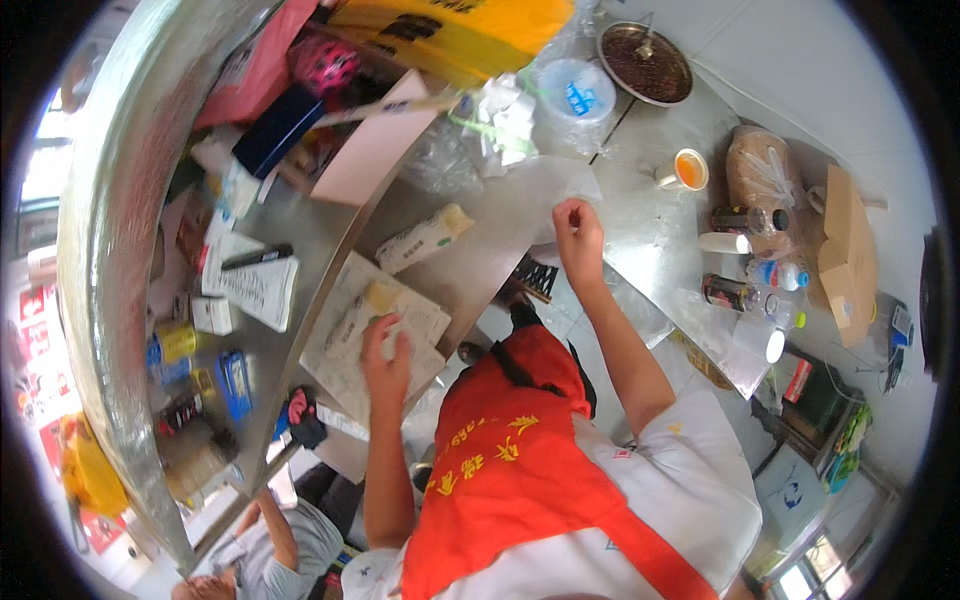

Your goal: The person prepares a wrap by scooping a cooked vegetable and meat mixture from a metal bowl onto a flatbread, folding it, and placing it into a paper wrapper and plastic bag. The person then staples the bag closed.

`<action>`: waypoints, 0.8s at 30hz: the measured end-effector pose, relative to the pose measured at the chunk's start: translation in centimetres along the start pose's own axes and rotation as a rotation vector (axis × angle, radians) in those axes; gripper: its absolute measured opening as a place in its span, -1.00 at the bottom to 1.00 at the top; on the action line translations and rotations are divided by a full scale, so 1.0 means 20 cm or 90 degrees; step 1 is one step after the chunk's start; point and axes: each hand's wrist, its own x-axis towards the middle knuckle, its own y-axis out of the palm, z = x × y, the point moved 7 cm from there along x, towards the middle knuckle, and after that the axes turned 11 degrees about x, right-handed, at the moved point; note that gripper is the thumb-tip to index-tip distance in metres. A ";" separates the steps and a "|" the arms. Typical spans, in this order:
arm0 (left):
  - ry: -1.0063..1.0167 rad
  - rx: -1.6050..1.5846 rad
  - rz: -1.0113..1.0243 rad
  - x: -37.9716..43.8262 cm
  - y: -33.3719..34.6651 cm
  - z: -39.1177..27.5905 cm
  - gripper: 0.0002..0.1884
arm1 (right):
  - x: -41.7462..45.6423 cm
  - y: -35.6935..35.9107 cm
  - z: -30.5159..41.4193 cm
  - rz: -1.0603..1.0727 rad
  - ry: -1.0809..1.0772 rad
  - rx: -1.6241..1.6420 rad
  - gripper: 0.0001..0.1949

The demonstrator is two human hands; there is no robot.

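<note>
My left hand (386, 360) hovers over or rests on a stack of printed paper sheets or bags (405, 371); contact cannot be told. Its thumb and fingers are curved apart, with nothing visible between them. Beside its fingertips, a printed paper sleeve (346, 324) with a yellowish end lies on the stack. A similar paper sleeve (424, 241), also yellowish at one end, is farther off on the metal counter (491, 225). My right hand (580, 234) is raised by the counter edge, fingers curled. Thin translucent plastic (574, 178) shows just beyond it; whether the fingers hold any is hidden.
Several bottles (731, 292), a cup of orange liquid (688, 171) and a cardboard box (847, 255) stand on the right counter. A round pan (645, 64) and a plastic tub (576, 97) are at the back. Lower left, another person (277, 540) sits beyond the raised shelf (315, 225).
</note>
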 end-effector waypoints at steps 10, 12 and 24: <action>-0.259 -0.712 0.159 -0.28 0.34 -0.05 -0.65 | -0.89 0.57 0.64 0.611 -0.340 -0.138 -0.45; -0.329 -0.769 0.169 -0.39 0.35 0.03 -0.68 | -1.00 0.59 0.65 0.667 -0.363 -0.202 -0.32; -0.275 -0.677 0.120 -0.61 0.22 0.26 -0.76 | -1.37 0.59 0.53 0.701 0.107 0.079 -0.81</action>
